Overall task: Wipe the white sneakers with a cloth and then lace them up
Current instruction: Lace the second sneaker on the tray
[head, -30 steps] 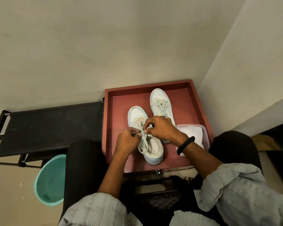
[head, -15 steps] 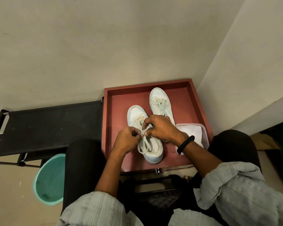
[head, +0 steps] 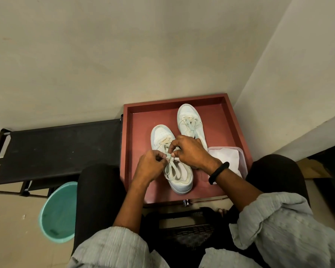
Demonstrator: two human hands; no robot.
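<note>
**White laces point(head: 170, 169) pinched over the near sneaker point(head: 181, 181)**

Both shoes sit in the red tray point(head: 143, 132) with toes pointing away from the person, which keeps the lacing within easy reach. The left hand point(head: 150, 165) and right hand point(head: 191, 151) meet above the near sneaker's tongue. Each has its fingers curled and pinches the laces, and loops hang down toward the heel. I judge that a bow is being tied or tightened.

The far sneaker point(head: 189, 118) stands just beyond, to the right, and looks tied. The cloth point(head: 226, 157) lies folded in a clear tub point(head: 244, 161) at the tray's right edge. It is set aside, which suggests the wiping is done.

The hands cover the knot itself, so how far it has formed cannot be told. The right hand also hides the far sneaker's heel.
</note>
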